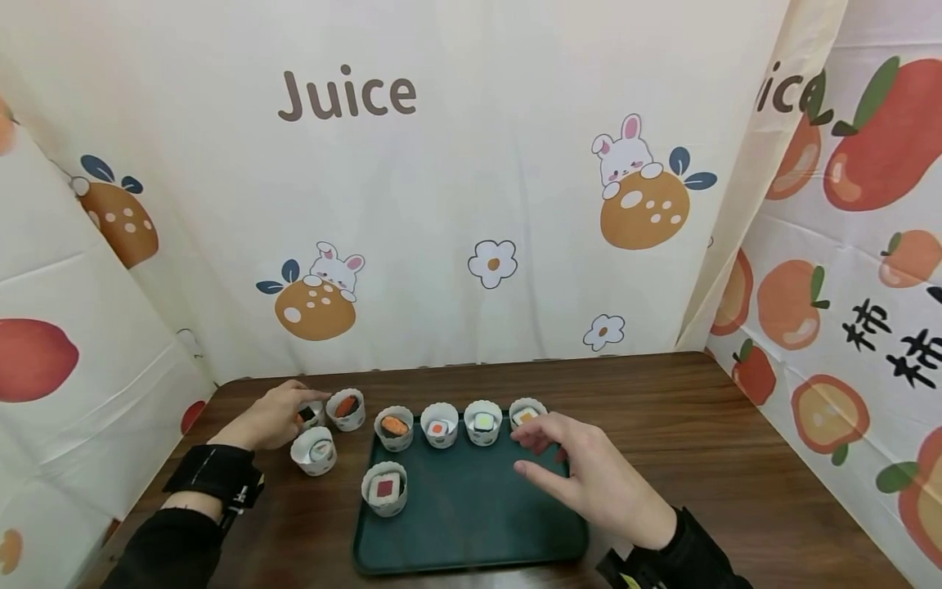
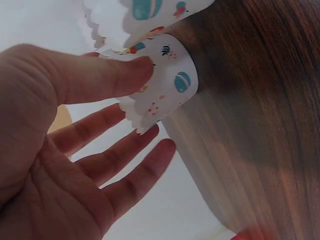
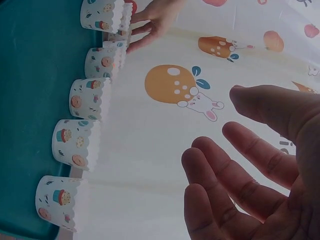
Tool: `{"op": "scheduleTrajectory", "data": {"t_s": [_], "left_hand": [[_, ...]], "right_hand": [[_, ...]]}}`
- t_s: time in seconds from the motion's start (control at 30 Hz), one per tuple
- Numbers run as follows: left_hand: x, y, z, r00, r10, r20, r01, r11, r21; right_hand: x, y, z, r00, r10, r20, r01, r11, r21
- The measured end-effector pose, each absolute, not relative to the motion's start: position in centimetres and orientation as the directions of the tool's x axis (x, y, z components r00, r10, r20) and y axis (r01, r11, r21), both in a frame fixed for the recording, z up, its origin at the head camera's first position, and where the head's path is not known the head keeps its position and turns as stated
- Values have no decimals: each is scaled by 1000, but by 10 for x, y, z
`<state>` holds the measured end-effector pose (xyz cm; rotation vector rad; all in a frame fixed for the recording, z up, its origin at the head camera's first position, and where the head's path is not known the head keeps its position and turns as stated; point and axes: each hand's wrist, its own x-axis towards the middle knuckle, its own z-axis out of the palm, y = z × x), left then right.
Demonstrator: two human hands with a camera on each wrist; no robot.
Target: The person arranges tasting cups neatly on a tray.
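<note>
My left hand (image 1: 272, 417) reaches to the table's left side and pinches a patterned paper cup (image 2: 172, 75) by its scalloped rim, thumb on one side and fingers on the other. A dark-topped piece shows in that cup, partly hidden by the hand. Close by stand a paper cup with a red-topped sushi piece (image 1: 346, 406) and a paper cup with a whitish piece (image 1: 320, 450). My right hand (image 1: 589, 478) hovers over the right part of the green tray (image 1: 478, 523), fingers apart, holding nothing. Its fingertips overlap the paper cup with a yellow-topped piece (image 1: 527, 409).
Along the tray's back edge stand more paper cups, with an orange-topped piece (image 1: 394, 427), an orange-centred roll (image 1: 439, 427) and a green-centred roll (image 1: 483, 423). A cup with a red-centred square roll (image 1: 385, 489) stands at the tray's left. Printed curtains (image 1: 441, 204) surround the wooden table (image 1: 684, 458).
</note>
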<state>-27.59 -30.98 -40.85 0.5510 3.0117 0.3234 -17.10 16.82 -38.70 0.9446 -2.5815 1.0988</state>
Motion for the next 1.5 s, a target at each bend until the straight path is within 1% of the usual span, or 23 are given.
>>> {"op": "scheduleTrajectory", "data": {"t_s": [0.13, 0.27, 0.57, 0.83, 1.07, 1.2, 1.5], "left_hand": [[-276, -312, -411, -938, 347, 16, 344, 919, 192], [-277, -318, -413, -945, 325, 32, 324, 924, 201], [-282, -329, -416, -975, 220, -26, 206, 944, 256], [-285, -336, -418, -977, 207, -47, 188, 947, 260], [-283, -341, -416, -989, 141, -43, 124, 952, 278], [-278, -343, -412, -994, 112, -7, 105, 950, 295], [-257, -335, -390, -986, 123, 108, 151, 943, 298]], "right_hand": [[-171, 168, -386, -785, -484, 386, -613, 525, -590], [-172, 168, -386, -788, -481, 383, -610, 527, -592], [-174, 169, -387, -793, -473, 383, -604, 533, -593], [-175, 169, -387, -805, -468, 365, -588, 548, -595], [-177, 170, -387, -810, -465, 357, -581, 554, -597], [-177, 170, -388, -812, -463, 354, -578, 558, -596], [-177, 171, -390, -810, -460, 363, -582, 563, -587]]}}
